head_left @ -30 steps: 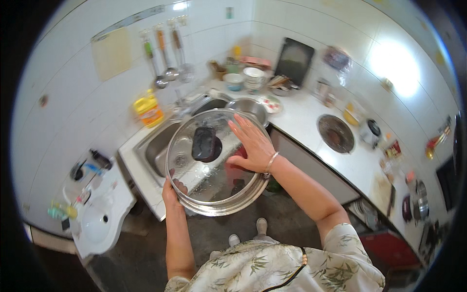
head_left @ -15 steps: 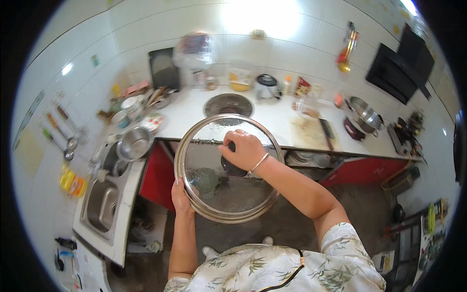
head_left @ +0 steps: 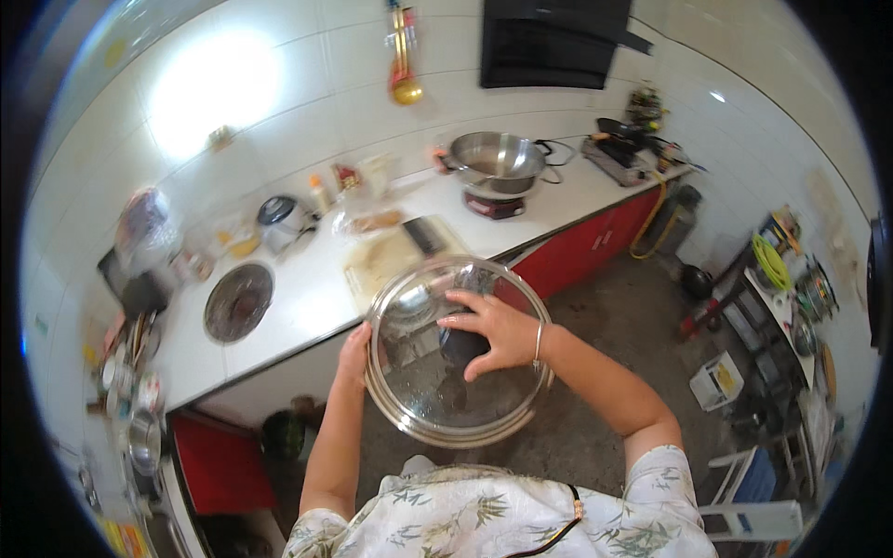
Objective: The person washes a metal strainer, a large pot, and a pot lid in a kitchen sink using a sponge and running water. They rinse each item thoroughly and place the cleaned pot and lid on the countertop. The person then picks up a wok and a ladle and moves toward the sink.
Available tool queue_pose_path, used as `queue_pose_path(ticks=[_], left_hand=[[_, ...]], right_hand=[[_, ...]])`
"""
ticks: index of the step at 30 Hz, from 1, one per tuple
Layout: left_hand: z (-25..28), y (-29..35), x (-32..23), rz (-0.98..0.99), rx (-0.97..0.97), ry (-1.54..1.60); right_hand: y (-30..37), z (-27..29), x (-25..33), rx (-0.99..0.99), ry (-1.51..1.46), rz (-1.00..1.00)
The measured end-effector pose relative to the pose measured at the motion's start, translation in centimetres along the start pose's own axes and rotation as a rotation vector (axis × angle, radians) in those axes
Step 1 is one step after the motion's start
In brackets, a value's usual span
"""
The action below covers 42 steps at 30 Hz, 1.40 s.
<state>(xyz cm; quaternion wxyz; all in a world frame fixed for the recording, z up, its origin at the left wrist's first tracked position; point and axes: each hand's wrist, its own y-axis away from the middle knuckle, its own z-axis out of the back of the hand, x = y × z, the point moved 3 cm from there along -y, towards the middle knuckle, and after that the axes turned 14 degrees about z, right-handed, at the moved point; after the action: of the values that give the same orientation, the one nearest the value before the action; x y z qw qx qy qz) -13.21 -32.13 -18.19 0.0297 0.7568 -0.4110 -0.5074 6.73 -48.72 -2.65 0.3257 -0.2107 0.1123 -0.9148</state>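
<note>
A large round glass pot lid (head_left: 419,395) with a metal rim and a dark knob (head_left: 460,349) is held up in front of my body. My left hand (head_left: 353,355) grips the rim at its left side, fingers partly hidden behind the edge. Over the glass is my right hand (head_left: 507,333), a bracelet on its wrist; its thumb and fingers are spread apart around the knob. Beyond the lid, a wide steel pot (head_left: 498,167) stands on a dark electric cooker (head_left: 493,206) on the counter.
Near the lid's far edge lie a cutting board (head_left: 363,270) and a dark-bladed knife (head_left: 425,235). A small rice cooker (head_left: 288,223) and a round dark inset (head_left: 239,302) are farther left. At the right are a gas stove (head_left: 616,160) and a crowded shelf (head_left: 807,344).
My view and body have turned right, bringing the steel pot ahead of me. The lid has come along in my left hand. My right hand's fingers have spread from their closed grasp on the knob.
</note>
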Motion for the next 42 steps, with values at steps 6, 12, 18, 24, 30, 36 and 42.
queue_pose_path(ticks=[6,12,18,24,30,36,42], left_hand=[[-9.1,-12.3,3.8,0.158,0.102,-0.359],[-17.9,-24.5,6.0,0.187,0.173,-0.205],[-28.1,-32.8,0.7,0.094,0.243,-0.08],[-32.2,-38.7,-10.8,-0.22,0.003,-0.168],[-30.3,-45.4,-16.6,-0.713,-0.245,-0.475],[-32.1,-46.4,-15.5,-0.701,-0.503,-0.868],[-33.3,-49.9,-12.8,-0.595,-0.792,-0.942]], right_hand=[[11.3,-0.5,-7.8,-0.063,0.072,-0.307],[15.9,3.4,-18.7,-0.228,0.271,-0.458],[14.9,12.4,-30.3,-0.266,0.451,-0.469],[8.3,21.2,-41.5,-0.362,0.444,-0.288],[0.6,24.0,-54.2,-0.33,0.323,-0.137],[-2.8,23.0,-65.6,-0.245,0.147,-0.062],[-3.9,20.6,-71.7,-0.234,0.028,0.046]])
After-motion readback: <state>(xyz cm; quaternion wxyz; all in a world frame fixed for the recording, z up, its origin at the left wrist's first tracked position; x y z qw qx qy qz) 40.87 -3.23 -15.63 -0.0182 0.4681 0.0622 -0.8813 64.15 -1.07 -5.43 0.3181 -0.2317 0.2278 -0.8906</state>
